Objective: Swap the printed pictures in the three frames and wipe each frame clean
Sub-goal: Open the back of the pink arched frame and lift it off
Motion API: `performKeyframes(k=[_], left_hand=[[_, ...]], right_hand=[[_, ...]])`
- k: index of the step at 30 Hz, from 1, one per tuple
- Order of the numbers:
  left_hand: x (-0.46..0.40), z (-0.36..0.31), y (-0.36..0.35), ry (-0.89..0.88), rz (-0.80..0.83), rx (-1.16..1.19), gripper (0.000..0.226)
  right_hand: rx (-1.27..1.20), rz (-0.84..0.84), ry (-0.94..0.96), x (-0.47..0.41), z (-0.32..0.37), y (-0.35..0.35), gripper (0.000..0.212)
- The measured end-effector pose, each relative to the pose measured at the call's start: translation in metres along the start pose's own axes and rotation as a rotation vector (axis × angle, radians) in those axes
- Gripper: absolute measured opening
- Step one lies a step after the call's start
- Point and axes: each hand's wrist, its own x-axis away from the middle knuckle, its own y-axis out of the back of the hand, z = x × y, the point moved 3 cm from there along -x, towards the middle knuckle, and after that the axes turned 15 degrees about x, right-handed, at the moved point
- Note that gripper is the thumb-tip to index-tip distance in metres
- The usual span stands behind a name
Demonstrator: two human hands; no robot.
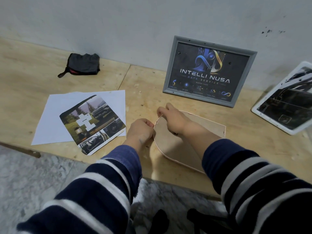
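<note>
A pink-edged frame (179, 141) lies face down on the counter (143, 92), its brown backing board up, directly under both hands. The left hand (141, 130) curls its fingers at the frame's left edge and seems to pinch the rim there; the right hand (172, 118) pinches the far-left corner of the rim or board, though which of the two is hard to tell. The board looks thin, stiff and light, likely to flex or chip if levered at one corner; lifting it along the edge seems safer. Left of the hands lie a loose collage print (92, 124) on white paper (55, 115). Beyond the hands a grey frame (209, 71) leans on the wall, and a white frame (285, 100) rests to their right. A dark cloth (82, 65) sits far beyond the left hand.
</note>
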Motion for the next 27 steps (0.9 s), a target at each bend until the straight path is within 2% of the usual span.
performKeyframes(k=[4,8,13,15,18,21,25,27], left_hand=[[0.006,-0.014,-0.007,-0.119,0.022,-0.178,0.025],[0.009,-0.023,-0.018,-0.158,0.008,-0.383,0.023],[0.020,-0.031,-0.031,-0.142,-0.018,-0.573,0.033],[0.023,-0.032,-0.036,-0.129,-0.033,-0.605,0.035],[0.026,-0.032,-0.042,-0.101,-0.028,-0.614,0.040],[0.024,-0.032,-0.046,-0.022,-0.010,-0.504,0.043],[0.015,-0.035,-0.050,0.089,-0.005,-0.394,0.047],[0.010,-0.035,-0.049,0.123,0.011,-0.401,0.052]], right_hand=[[0.012,-0.117,-0.171,0.029,-0.018,-0.001,0.053],[0.070,-0.145,-0.388,0.069,-0.043,-0.017,0.054],[0.067,0.040,-0.655,0.110,-0.067,-0.040,0.056],[0.022,0.059,-0.730,0.121,-0.072,-0.048,0.060],[-0.062,0.020,-0.755,0.131,-0.075,-0.057,0.064],[-0.100,-0.018,-0.729,0.134,-0.075,-0.066,0.065],[-0.042,-0.050,-0.706,0.133,-0.076,-0.074,0.066],[0.016,-0.068,-0.690,0.134,-0.075,-0.076,0.073]])
